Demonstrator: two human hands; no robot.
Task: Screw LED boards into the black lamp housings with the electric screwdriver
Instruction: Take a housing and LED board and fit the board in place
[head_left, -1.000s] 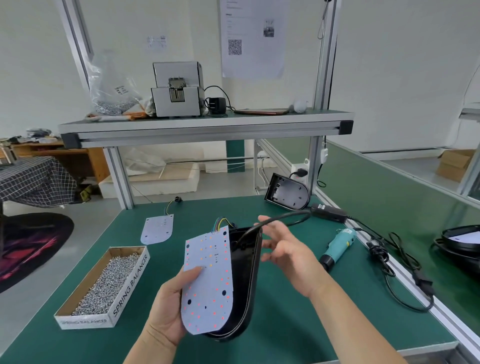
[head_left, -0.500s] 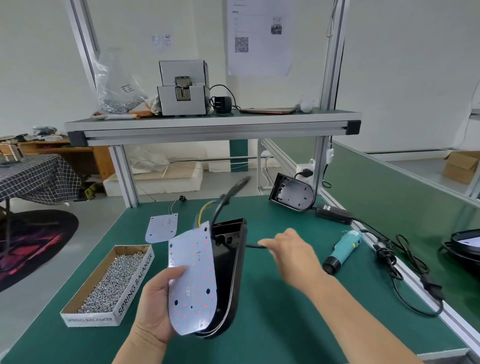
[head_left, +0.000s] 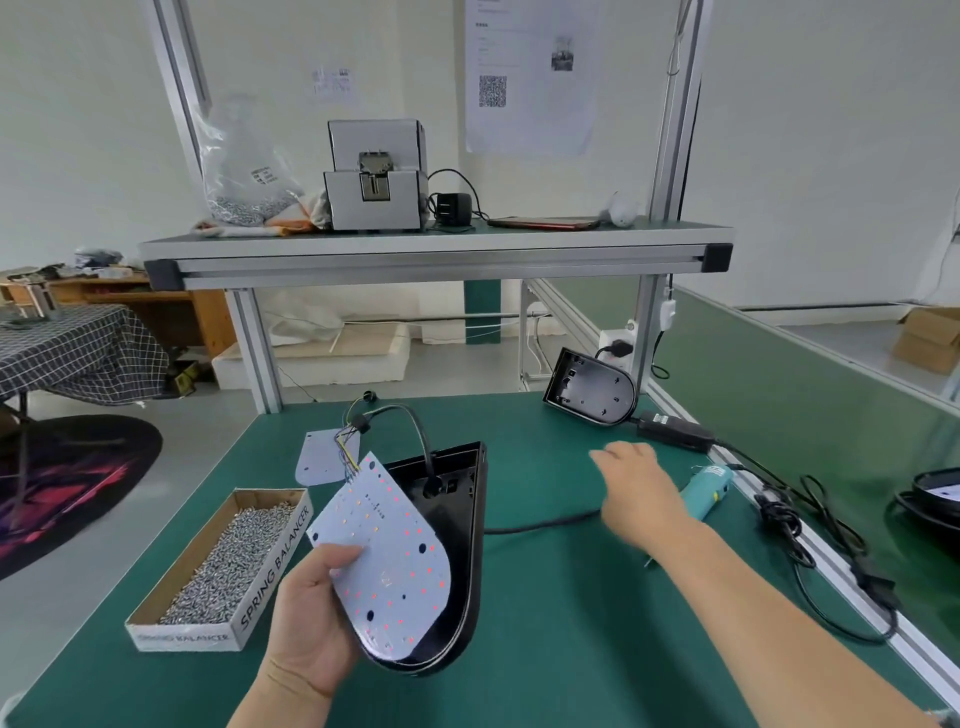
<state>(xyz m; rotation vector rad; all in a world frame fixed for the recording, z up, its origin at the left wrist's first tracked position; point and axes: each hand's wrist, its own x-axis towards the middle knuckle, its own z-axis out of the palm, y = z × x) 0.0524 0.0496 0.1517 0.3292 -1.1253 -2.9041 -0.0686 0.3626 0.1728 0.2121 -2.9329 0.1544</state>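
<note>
The left hand (head_left: 311, 618) grips the LED board (head_left: 387, 561) and the black housing (head_left: 457, 545) together above the counter (head_left: 545, 649), thumb on the board's face; since half a second ago it has turned them, so the board faces more upward. The right hand (head_left: 639, 493) has left the cable (head_left: 540, 527) and moved to the right; it hovers now with relaxed fingers, holding nothing, just beside the teal screwdriver (head_left: 709, 491); the cable lies on the counter between housing and that hand.
</note>
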